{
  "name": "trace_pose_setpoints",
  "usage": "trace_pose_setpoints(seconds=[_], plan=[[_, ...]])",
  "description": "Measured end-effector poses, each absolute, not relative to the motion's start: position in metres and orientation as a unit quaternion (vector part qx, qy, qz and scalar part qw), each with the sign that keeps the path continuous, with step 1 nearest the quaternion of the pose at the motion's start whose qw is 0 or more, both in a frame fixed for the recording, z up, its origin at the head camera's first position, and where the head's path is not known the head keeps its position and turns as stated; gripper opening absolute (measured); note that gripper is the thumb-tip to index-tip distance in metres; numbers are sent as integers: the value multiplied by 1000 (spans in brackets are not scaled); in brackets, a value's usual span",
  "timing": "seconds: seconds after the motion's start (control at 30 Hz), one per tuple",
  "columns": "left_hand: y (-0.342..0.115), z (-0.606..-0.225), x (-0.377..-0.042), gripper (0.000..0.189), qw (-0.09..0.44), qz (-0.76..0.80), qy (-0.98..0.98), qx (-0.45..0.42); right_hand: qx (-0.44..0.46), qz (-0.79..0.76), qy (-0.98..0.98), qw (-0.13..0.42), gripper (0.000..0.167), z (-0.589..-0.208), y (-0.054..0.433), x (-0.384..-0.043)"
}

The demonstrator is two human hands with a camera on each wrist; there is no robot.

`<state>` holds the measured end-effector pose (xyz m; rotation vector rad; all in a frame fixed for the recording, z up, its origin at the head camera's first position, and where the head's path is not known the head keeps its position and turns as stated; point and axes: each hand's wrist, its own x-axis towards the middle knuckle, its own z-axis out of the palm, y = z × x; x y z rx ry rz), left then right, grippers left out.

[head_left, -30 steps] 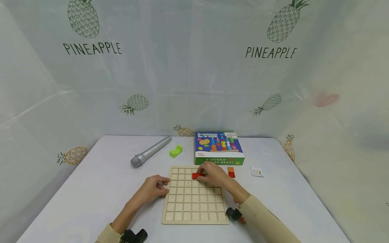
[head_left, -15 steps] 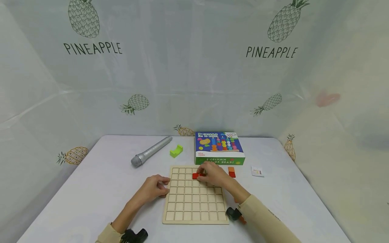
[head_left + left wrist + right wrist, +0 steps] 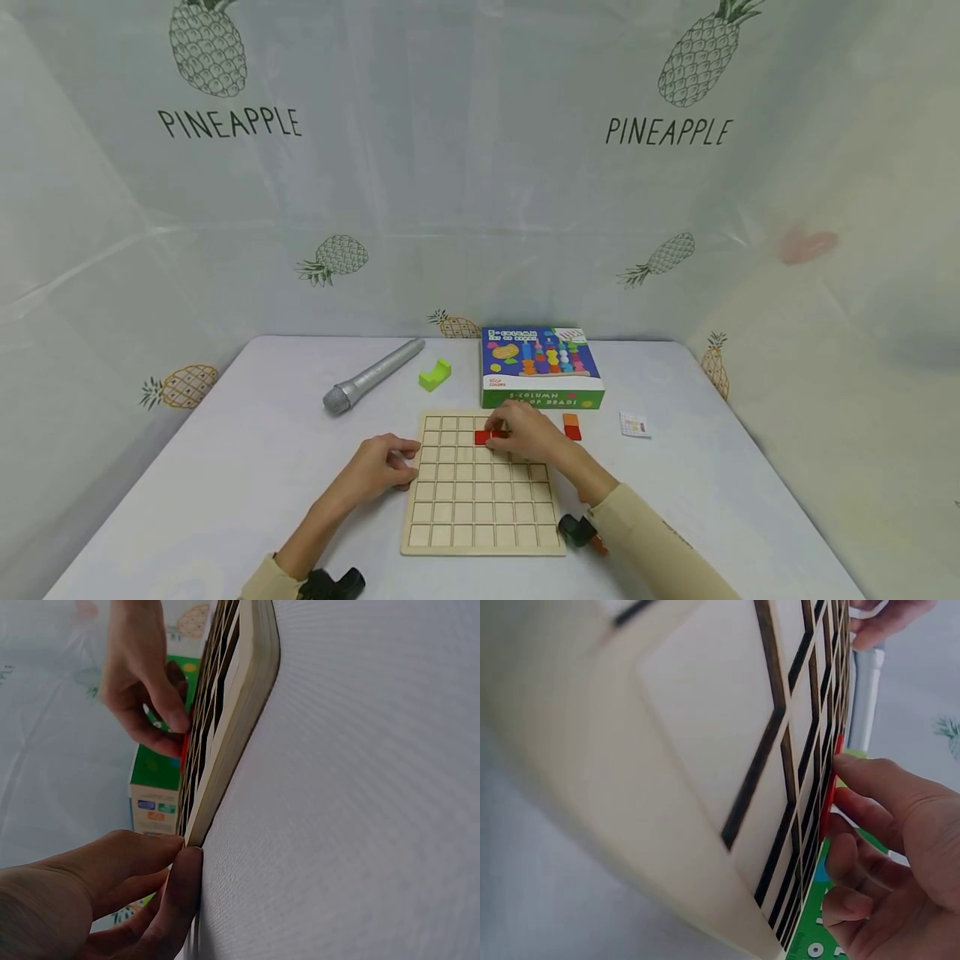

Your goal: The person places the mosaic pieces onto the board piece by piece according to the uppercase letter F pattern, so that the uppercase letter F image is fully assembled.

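Note:
A square wooden grid board (image 3: 453,539) lies flat on the white table. My left hand (image 3: 375,468) is at its left edge, with the thumb and fingertips touching the rim; the left wrist view shows these fingers (image 3: 142,855) against the board's side. Over the board's upper part, my right hand (image 3: 527,432) pinches a flat red piece (image 3: 482,437) with thumb and forefinger. In the right wrist view, the red piece (image 3: 829,802) sits low on the grid, its right part hidden by the fingers in the head view.
Behind the board stands a bead game box (image 3: 542,367). A silver microphone (image 3: 375,375) and a bright green curved block (image 3: 435,375) lie to the left. On the right are an orange and red piece (image 3: 572,427), a small printed card (image 3: 634,425) and orange pieces partly under the right sleeve.

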<state>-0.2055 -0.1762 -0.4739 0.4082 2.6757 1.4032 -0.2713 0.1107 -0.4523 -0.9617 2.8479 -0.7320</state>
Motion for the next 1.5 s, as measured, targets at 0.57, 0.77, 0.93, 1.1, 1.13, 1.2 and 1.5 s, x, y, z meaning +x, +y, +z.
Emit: trace_pose_setpoints(seconds=[0.57,0.77,0.93,1.1,1.13,1.2,1.5], plan=[[-177,-473,-206,42,43,460,877,130,-231,-259,938,15,27,-448,174,-272],[-177,-473,-206,41,38,451,883,128,-221,-232,947,0,27,-451,201,-272],[-177,-472,-205,41,39,450,882,132,-199,-232,952,-2,24,-455,218,-270],[-177,-472,-204,41,44,454,880,134,-198,-239,951,-5,24,-456,228,-268],[-177,-473,-204,41,44,452,881,134,-199,-238,951,-4,24,-457,230,-268],[-177,-473,-204,41,44,452,881,133,-199,-237,951,-2,24,-457,232,-269],[-177,-471,-205,42,45,457,879,130,-197,-224,955,-4,23,-457,240,-270]])
